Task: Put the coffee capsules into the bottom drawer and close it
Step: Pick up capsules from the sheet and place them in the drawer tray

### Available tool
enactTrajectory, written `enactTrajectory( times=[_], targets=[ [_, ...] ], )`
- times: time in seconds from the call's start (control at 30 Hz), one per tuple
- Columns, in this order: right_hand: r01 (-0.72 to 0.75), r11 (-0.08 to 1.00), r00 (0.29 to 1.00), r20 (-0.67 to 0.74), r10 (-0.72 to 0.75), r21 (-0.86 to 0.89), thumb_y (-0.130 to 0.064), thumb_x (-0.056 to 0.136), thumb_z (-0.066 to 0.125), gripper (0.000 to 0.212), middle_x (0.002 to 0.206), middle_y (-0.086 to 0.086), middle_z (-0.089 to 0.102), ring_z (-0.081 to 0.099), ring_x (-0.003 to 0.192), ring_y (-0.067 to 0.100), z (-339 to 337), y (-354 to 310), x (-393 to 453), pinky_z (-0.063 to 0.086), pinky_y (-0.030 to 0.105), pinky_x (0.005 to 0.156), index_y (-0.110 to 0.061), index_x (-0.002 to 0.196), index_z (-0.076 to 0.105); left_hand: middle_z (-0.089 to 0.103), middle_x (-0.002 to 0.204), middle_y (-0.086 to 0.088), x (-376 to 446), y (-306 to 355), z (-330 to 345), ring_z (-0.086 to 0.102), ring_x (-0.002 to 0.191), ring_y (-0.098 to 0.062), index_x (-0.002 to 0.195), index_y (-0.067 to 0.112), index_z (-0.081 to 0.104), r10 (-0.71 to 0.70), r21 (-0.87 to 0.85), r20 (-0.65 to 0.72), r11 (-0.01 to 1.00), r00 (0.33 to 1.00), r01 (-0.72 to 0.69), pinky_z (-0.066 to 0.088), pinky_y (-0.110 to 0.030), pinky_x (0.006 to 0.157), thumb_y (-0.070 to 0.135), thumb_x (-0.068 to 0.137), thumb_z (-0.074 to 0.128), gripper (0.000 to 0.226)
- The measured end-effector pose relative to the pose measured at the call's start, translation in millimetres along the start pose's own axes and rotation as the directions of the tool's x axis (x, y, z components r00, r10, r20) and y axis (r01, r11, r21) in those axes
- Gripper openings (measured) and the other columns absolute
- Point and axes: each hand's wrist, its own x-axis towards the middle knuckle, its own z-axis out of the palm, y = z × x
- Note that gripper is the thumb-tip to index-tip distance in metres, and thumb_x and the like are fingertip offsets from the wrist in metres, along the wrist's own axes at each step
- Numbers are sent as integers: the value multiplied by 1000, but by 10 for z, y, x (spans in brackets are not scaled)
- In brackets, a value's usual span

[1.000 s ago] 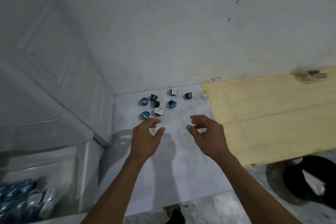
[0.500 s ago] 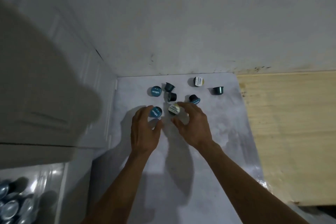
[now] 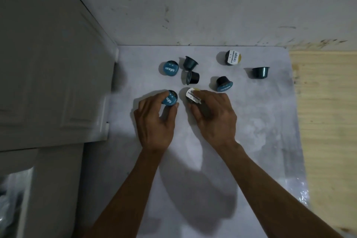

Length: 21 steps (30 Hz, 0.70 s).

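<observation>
Grip: left hand (image 3: 154, 121) pinches blue capsule (image 3: 170, 98), right hand (image 3: 212, 116) pinches white capsule (image 3: 193, 95) on mat (image 3: 260, 121) | risk: small, round, slip from fingertips, roll | drawer (image 3: 13, 199) far left.

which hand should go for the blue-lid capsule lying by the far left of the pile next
Left. The left hand, though already pinching a blue capsule, sits just below the far-left capsule; the right hand holds a white-lid capsule farther off.

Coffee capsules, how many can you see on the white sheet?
8: one in the left hand, one in the right hand, three clustered upper left, one centre, two at the upper right. More may hide in the drawer at lower left.
</observation>
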Motion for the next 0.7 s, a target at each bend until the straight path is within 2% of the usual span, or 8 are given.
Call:
enactTrajectory(
  times=[0.13,0.2,0.3,0.47,0.57,0.7],
  targets=[
    [4,1000,1000,-8,-4,-3,-30,84,75,29,106,0,73,62,96,17,8,11,3,46,19,86,-16,109,73,70,110,-13,-10,28,6,66,104,-26,109,1,68,-7,-21,-37,1000,999,7,53,-47,89,26,82,79,38],
    [-15,1000,1000,-4,15,17,-29,84,75,28,104,0,73,63,95,17,-2,10,10,46,19,86,-14,108,73,70,109,-15,-2,53,-10,66,104,-26,108,-2,67,-4,-81,-42,997,999,1,55,-47,88,20,81,80,37],
    [-45,996,999,12,44,76,-26,84,76,27,102,1,73,65,91,20,-66,-24,27,52,26,83,-12,107,73,68,111,-16,6,100,-67,66,105,-23,109,-5,66,-53,-184,-35,982,998,46,57,-44,88,14,80,81,38],
    [-103,988,994,-35,107,117,-19,79,81,27,93,2,72,66,78,21,-291,-164,5,56,34,66,-11,103,72,69,111,-7,7,254,-232,65,104,-15,109,6,69,-164,-262,-5,952,986,157,57,-36,84,17,79,80,35],
    [-120,982,989,-63,130,146,-21,79,81,29,95,-2,72,65,80,17,-443,-266,-62,54,29,64,-14,106,73,69,107,1,-1,416,-370,65,98,-11,107,11,70,-162,-299,20,941,987,160,57,-32,83,16,77,81,32],
    [-146,971,980,-106,168,191,-21,77,82,30,92,-14,65,64,78,12,-689,-461,-139,44,10,60,-18,106,73,67,102,13,-24,653,-635,62,88,-8,104,23,68,-165,-310,45,935,985,171,53,-25,70,15,76,82,33]
  ],
)
